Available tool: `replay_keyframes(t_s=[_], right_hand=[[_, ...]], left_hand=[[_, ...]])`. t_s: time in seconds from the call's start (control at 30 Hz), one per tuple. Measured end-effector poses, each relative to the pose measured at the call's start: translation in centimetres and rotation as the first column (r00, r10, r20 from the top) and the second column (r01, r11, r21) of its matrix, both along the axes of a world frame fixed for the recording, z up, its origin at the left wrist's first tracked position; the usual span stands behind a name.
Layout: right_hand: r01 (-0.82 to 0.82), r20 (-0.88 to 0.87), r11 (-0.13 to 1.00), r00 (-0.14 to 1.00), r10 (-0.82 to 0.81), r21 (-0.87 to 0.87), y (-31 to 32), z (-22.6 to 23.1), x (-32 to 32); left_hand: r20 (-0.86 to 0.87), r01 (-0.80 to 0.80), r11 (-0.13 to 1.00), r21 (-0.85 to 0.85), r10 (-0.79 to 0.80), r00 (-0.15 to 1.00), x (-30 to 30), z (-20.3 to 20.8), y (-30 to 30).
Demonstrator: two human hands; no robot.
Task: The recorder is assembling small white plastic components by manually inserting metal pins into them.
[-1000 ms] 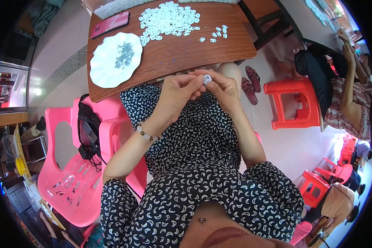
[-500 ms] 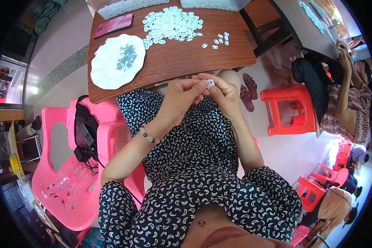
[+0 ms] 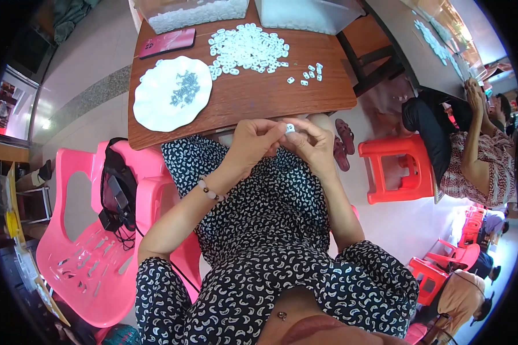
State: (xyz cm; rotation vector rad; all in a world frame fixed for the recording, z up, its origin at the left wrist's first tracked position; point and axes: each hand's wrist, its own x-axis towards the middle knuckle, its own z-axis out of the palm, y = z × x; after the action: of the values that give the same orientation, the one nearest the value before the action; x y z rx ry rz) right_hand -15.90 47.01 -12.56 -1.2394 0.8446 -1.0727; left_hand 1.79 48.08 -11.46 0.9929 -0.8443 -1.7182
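Over my lap, just off the table's near edge, my right hand (image 3: 316, 146) pinches a small white plastic piece (image 3: 290, 127) with two holes. My left hand (image 3: 250, 144), with a beaded bracelet at the wrist, has thumb and forefinger pressed together against the piece's left side. Whatever those fingertips may hold is too small to make out. Beyond, on the brown table (image 3: 253, 103), lies a heap of similar white pieces (image 3: 248, 49), with several loose ones (image 3: 312, 75) to its right. A wavy-rimmed white plate (image 3: 155, 109) carries a pile of small grey metal parts (image 3: 185, 89).
A pink phone (image 3: 167, 43) lies behind the plate. Two clear bins (image 3: 198, 16) of white pieces stand at the far edge. On my left is a pink chair (image 3: 69, 253) with a black bag (image 3: 118, 184). A red stool (image 3: 397, 167) and another seated person (image 3: 477, 161) are at right.
The view has shifted, so the table and its things appear slightly lower and to the right. Both hands stay together at the white piece, which has turned a little in the fingers.
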Motion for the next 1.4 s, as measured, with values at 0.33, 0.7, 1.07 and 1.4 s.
replay_keyframes(t_s=[0.33, 0.7, 1.07, 1.4], right_hand=[[0.057, -0.478, 0.868, 0.816, -0.325, -0.493, -6.7, 6.5, 0.3], [0.213, -0.511, 0.62, 0.401, -0.76, -0.755, -34.2, 12.2, -0.5], [-0.169, -0.659, 0.711, 0.561, -0.5, -0.683, -21.7, 6.5, 0.3], [-0.354, -0.678, 0.604, 0.564, -0.47, -0.714, -14.9, 0.4, -1.8]], left_hand=[[0.527, -0.015, 0.873, -0.488, 0.308, 0.792, 3.6, -1.4, -4.6], [0.631, 0.067, 0.895, -0.44, 0.256, 0.732, 5.0, -3.3, -6.0], [0.53, 0.046, 0.914, -0.404, 0.193, 0.826, 6.0, -3.1, -5.9], [0.488, 0.009, 0.925, -0.379, 0.191, 0.852, 5.5, -2.4, -5.7]])
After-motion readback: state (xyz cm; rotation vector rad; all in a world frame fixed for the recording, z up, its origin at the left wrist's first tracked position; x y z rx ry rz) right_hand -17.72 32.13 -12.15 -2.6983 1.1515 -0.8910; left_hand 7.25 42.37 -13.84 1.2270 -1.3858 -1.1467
